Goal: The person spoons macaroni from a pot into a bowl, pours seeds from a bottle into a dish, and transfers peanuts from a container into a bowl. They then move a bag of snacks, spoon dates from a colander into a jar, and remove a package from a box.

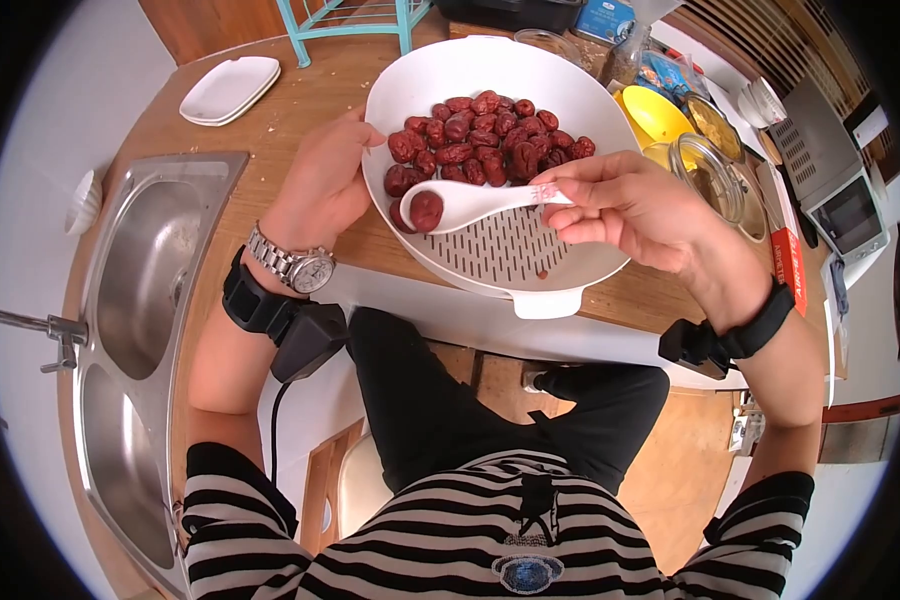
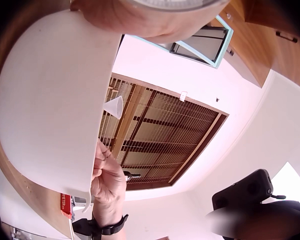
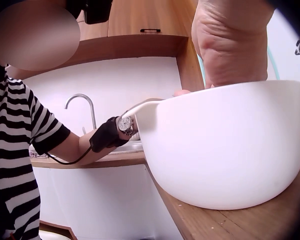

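A large white colander [image 1: 440, 70] with a slotted bottom stands on the wooden counter, and wrinkled red dates [image 1: 480, 135] are heaped toward its far side. My right hand [image 1: 635, 205] pinches the handle of a white soup spoon [image 1: 480, 203] over the near part of the colander. One red date [image 1: 426, 212] lies in the spoon's bowl. At the left rim, my left hand [image 1: 325, 180] grips the colander, thumb at the edge. In the right wrist view the colander's outer wall [image 3: 220, 145] hides the dates and the spoon.
A double steel sink [image 1: 150, 280] is set into the counter on the left, with white plates [image 1: 230, 90] behind it. To the right are a yellow bowl [image 1: 660, 115], a glass jar [image 1: 710, 180] and a microwave [image 1: 850, 220]. A turquoise rack [image 1: 350, 25] stands behind.
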Demonstrator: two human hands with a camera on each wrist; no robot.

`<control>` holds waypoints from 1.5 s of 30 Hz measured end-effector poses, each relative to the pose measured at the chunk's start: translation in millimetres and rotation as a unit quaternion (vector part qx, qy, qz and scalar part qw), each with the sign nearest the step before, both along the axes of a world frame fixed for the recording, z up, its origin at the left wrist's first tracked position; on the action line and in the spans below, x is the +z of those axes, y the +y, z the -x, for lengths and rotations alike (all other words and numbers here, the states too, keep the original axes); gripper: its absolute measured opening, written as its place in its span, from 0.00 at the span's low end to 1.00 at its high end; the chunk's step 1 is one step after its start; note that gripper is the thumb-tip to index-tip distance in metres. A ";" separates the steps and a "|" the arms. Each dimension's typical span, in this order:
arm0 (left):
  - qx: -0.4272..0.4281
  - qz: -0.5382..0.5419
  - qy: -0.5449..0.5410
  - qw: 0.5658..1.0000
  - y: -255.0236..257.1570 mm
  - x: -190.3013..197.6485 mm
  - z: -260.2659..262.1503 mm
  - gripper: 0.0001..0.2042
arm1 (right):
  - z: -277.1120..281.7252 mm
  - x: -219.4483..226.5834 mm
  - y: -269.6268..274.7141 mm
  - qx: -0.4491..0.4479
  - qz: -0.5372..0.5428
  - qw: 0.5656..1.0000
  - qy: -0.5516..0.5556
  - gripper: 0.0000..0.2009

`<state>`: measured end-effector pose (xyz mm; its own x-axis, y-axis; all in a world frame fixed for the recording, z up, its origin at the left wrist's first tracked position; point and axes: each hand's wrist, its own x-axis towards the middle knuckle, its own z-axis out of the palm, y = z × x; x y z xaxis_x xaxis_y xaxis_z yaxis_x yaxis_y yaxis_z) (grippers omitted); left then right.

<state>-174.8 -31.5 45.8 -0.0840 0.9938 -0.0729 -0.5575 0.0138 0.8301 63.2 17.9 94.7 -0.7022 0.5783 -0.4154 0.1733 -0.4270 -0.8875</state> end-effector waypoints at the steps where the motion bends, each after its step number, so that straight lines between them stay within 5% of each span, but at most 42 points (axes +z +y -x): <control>1: -0.001 0.000 0.000 1.000 -0.8 0.9 -0.7 0.23 | -5.2 4.7 0.2 -0.014 -0.002 1.000 0.010 0.10; 7: 0.022 0.025 0.000 0.999 -1.1 1.0 -0.6 0.22 | -69.3 45.6 5.7 -0.065 -0.080 0.993 0.064 0.13; 10: -0.007 0.007 0.002 1.000 1.4 -4.0 4.7 0.22 | -100.9 68.1 -4.9 -0.196 -0.214 0.957 0.001 0.14; 13: 0.002 0.003 -0.006 1.000 0.4 -2.2 3.4 0.21 | -135.1 78.8 -3.4 -0.222 -0.252 0.942 -0.008 0.13; 16: 0.012 0.014 -0.002 1.000 -1.1 0.5 1.5 0.21 | -158.2 79.2 -2.4 -0.218 -0.373 0.895 -0.113 0.13; 18: 0.020 0.022 -0.002 1.000 -1.2 1.2 1.4 0.20 | -160.8 76.4 -5.1 -0.217 -0.509 0.798 -0.239 0.12; 21: 0.013 0.028 0.016 0.999 -1.6 1.4 0.8 0.21 | -157.0 76.5 -5.9 -0.217 -0.580 0.749 -0.236 0.12; 24: -0.003 0.019 0.009 1.000 -1.1 1.2 1.3 0.22 | -125.1 78.2 -12.5 -0.215 -0.520 0.808 -0.177 0.11; 29: -0.001 0.024 0.005 1.000 -0.4 1.0 1.5 0.22 | -55.5 52.2 -17.0 -0.068 -0.368 0.915 -0.150 0.10; 34: -0.019 0.011 0.004 1.000 2.0 -2.8 4.4 0.22 | -4.2 13.7 0.2 -0.009 -0.339 0.916 -0.216 0.09; 39: 0.005 0.014 0.001 1.000 0.2 -2.0 2.0 0.21 | 25.9 -14.2 -0.4 -0.018 -0.125 0.989 -0.076 0.09; 45: 0.010 0.022 0.009 1.000 0.1 1.8 0.2 0.20 | 27.3 -19.5 -1.5 -0.026 -0.012 0.999 -0.018 0.10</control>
